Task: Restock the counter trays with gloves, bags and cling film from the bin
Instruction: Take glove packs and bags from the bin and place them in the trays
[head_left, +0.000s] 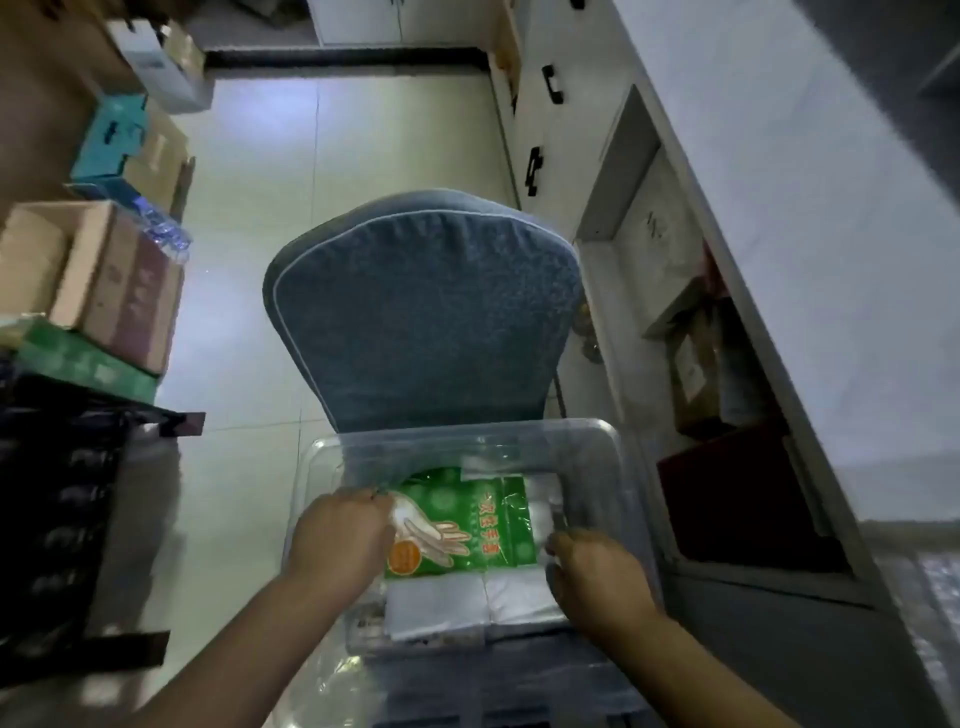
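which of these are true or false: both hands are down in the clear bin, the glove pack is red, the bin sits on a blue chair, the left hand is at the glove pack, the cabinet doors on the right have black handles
1. Both hands are in the clear bin: true. The left hand and right hand both reach inside.
2. The glove pack is red: false, it is green with a printed hand.
3. The bin sits on a blue chair: true.
4. The left hand is at the glove pack: true, at its left edge.
5. The cabinet doors have black handles: true.
6. The bin has its lid on: false, it is open.
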